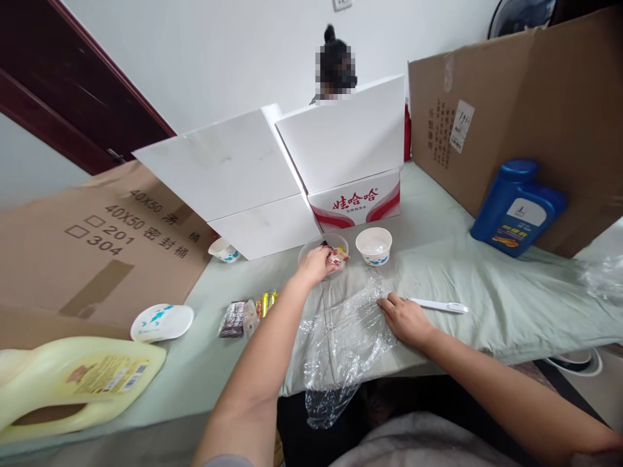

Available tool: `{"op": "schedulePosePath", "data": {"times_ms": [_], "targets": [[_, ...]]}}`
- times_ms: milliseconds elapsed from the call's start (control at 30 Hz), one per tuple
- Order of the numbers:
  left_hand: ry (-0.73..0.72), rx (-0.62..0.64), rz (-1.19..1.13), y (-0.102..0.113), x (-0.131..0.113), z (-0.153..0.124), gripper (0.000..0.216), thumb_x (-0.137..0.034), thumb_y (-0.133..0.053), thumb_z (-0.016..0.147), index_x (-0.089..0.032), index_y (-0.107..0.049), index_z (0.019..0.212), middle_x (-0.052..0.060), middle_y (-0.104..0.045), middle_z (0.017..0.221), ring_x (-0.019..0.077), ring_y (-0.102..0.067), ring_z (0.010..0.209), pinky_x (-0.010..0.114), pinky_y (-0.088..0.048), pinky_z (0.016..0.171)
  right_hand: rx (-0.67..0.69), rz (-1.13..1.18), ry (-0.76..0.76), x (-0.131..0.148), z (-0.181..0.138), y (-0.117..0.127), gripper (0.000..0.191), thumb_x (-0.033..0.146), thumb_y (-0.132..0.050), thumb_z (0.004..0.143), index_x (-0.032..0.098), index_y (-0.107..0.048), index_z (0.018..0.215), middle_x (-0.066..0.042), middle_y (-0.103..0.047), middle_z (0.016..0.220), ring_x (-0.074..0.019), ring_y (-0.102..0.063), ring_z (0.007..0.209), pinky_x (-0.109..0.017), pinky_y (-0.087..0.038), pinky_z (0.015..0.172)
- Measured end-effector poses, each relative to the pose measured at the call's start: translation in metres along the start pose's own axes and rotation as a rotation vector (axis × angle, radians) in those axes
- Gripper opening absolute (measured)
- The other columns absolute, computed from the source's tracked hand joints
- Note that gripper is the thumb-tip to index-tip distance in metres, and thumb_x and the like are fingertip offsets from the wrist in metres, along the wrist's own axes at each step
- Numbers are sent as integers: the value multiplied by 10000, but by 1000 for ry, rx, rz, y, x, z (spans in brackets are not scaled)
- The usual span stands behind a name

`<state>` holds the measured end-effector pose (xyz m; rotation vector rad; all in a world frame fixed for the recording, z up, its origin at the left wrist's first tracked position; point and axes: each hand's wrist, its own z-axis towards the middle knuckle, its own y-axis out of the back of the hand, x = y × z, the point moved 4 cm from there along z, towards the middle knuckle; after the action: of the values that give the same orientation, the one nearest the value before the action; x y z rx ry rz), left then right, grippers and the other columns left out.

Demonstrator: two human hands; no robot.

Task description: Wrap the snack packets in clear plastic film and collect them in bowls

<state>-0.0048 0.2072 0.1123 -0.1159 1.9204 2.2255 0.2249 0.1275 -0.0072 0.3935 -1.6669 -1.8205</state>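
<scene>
My left hand reaches over a clear round bowl, its fingers closed on a small red-and-white snack packet. Other small wrapped items lie in the bowl, partly hidden by that hand. My right hand is low on the table, fingers curled on the edge of a crumpled clear plastic sheet, which hangs over the table's front edge. Just beyond these fingers lies a slim white tool, perhaps a utility knife. A paper bowl with a blue pattern stands to the right of the clear bowl.
Several small packets lie left of my left arm. A tipped paper bowl and a yellow jug are at left. White boxes stand behind, with a person beyond. A blue bottle leans by a carton.
</scene>
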Motion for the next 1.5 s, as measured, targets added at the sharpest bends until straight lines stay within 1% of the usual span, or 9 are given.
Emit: {"op": "schedulePosePath", "data": {"times_ms": [267,467,633,767,967,1067,1233,1367,1500], "targets": [[-98,-338,-33,6,-23,-46,310,-232,-596,835,-185,-618,1141,111,-599,1160,277,-534,1137,401,-416,998,19,22,-6,0,0,3,295,223,-359,988,165,-586,1167,-100,-614,987,-193,-624,835,-289,-432,696],[-166,223,-191,-45,-37,-132,155,-285,-586,854,-219,-669,966,31,-672,937,182,-635,853,307,-515,812,79,-9,-41,1,1,1,331,233,-338,991,175,-566,1224,-112,-605,1019,-198,-615,845,-291,-428,704],[96,17,68,-55,23,-173,361,-279,-635,815,-181,-619,1162,150,-556,1290,350,-509,1200,526,-439,985,122,-14,-32,5,-4,9,358,217,-367,975,172,-535,1287,-127,-588,1063,-227,-605,910,-318,-450,754],[14,-220,-142,-34,40,-212,242,-288,-533,893,-177,-622,1089,131,-582,1199,275,-547,1156,451,-455,1006,65,159,-34,0,-16,30,357,265,-392,970,162,-556,1269,-120,-592,1122,-221,-604,942,-341,-471,833],[-211,166,-271,-37,6,-270,648,-357,-760,716,-247,-505,1301,101,-491,1395,318,-396,1343,501,-423,1065,81,348,295,-1,-40,45,718,502,-664,800,161,-444,1392,-148,-538,1307,-291,-472,1189,-443,-408,999],[-200,181,-249,-45,2,-276,229,-213,-614,833,-252,-636,1057,59,-541,1367,298,-383,1366,525,-378,1091,191,320,264,-2,-45,38,802,435,-767,705,151,-457,1388,-152,-583,1233,-300,-508,1117,-452,-416,964],[-65,226,-550,-42,11,-270,149,-246,-489,922,-211,-614,849,42,-713,980,198,-644,1047,380,-479,987,317,410,299,-2,-58,47,101,266,-708,774,197,-668,837,-44,-635,831,-214,-560,864,-373,-429,830],[178,262,-728,-40,22,-255,183,-349,-513,902,-197,-605,856,28,-711,808,166,-683,772,267,-531,717,309,722,288,-13,-67,64,95,270,-650,817,193,-612,776,-44,-622,881,-184,-571,893,-329,-451,807],[367,57,-755,-45,35,-225,218,-393,-560,828,-191,-584,906,8,-685,713,176,-675,695,280,-517,685,223,1036,64,-23,-59,56,221,411,-576,868,190,-582,854,-59,-661,905,-177,-622,871,-333,-487,806]]}}
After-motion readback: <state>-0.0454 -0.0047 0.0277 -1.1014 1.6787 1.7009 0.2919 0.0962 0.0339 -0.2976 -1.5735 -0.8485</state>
